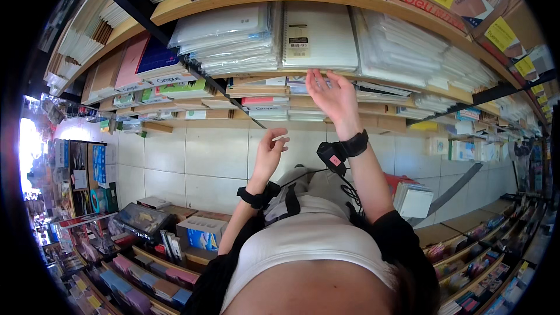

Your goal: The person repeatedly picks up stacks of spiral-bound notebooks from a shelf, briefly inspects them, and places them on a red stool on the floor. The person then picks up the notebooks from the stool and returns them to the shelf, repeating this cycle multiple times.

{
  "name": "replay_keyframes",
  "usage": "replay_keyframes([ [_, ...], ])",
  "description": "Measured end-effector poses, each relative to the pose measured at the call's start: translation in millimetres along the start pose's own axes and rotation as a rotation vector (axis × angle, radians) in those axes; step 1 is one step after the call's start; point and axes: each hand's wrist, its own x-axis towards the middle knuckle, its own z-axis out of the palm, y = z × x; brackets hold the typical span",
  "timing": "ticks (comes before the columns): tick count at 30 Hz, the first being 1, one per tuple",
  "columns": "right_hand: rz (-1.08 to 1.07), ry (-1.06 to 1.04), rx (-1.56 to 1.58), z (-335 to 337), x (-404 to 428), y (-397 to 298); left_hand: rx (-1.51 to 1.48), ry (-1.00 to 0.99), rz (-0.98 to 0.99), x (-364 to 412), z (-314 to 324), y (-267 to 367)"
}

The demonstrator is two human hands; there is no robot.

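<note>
My right hand (332,95) is raised palm up at the front edge of a wooden shelf (380,78), its fingertips just below a spiral-bound notebook (323,37) in a clear sleeve. Whether the fingertips touch the shelf edge I cannot tell. Nothing lies in this hand. Lower and further left, my left hand (269,153) hangs in the air over the tiled floor, fingers curled loosely and apart, holding nothing. Stacks of plastic-wrapped notebooks flank the spiral-bound one, on the left (227,43) and on the right (398,48). Each wrist wears a black strap.
Below are more shelves with notebooks (267,107). A higher wooden shelf (271,0) carries display boxes. On the tiled floor (210,148) at right stands a stack of white-covered books (413,201). Behind me are a cardboard box (201,232), a black case (142,221) and divided racks of stationery.
</note>
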Motion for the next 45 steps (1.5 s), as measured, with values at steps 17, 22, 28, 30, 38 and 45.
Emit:
replay_keyframes([
  [17,0.026,0.036,0.0,9.3,3.5,-6.6,-0.81,-0.199,-0.046,102.9,45.3,79.5],
  [22,-0.034,0.033,-0.378,3.4,19.1,-17.1,-0.648,-0.136,-0.073,110.2,53.3,78.4],
  [28,-0.317,0.225,-0.638,1.1,41.4,-27.4,-0.576,-0.131,-0.048,104.0,52.1,74.6],
  [30,-0.393,0.251,-0.646,-2.3,46.5,-27.4,-0.559,-0.114,-0.059,101.1,51.2,70.8],
  [38,-0.478,0.26,-0.623,-4.1,30.8,-13.7,-0.61,0.033,-0.087,95.9,29.1,55.0],
  [45,-0.371,0.329,-0.778,-45.3,-56.5,6.6,-0.663,0.01,-0.043,74.0,26.5,62.8],
])
